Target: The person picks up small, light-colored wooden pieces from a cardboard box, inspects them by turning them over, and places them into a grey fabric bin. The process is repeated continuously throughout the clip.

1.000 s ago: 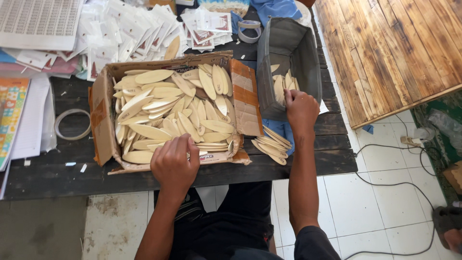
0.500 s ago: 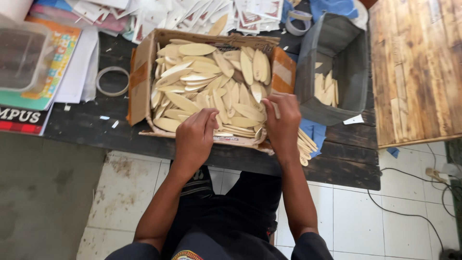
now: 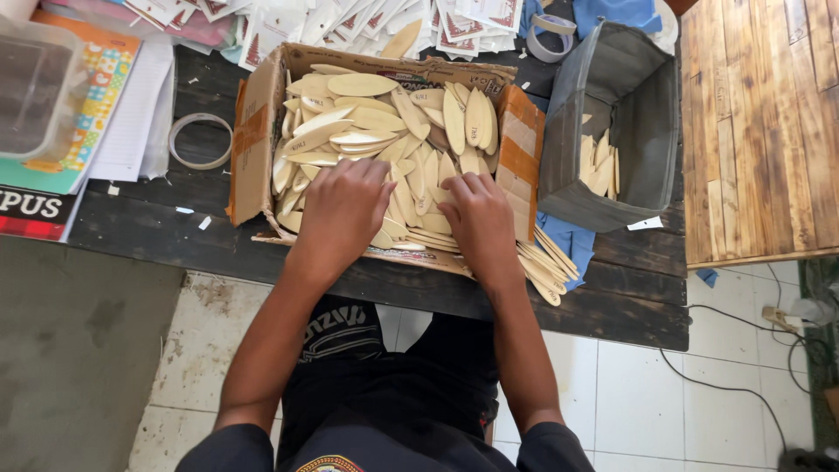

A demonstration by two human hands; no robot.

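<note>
A cardboard box on the dark wooden table is full of flat, oval pale wooden pieces. My left hand lies palm down on the pieces at the box's near side, fingers spread over them. My right hand rests beside it on the pieces at the near right corner, fingers curled onto them. Whether either hand grips a piece is hidden under the palms. A small stack of the same pieces lies on the table just right of my right hand.
A grey fabric bin holding several wooden pieces stands right of the box. A tape ring, booklets and a clear plastic tub lie left. Paper packets cover the back. A wooden panel is at right.
My right hand came from the grey bin to the cardboard box. Both hands moved further forward onto the wooden pieces, and the view closed in on the box.
</note>
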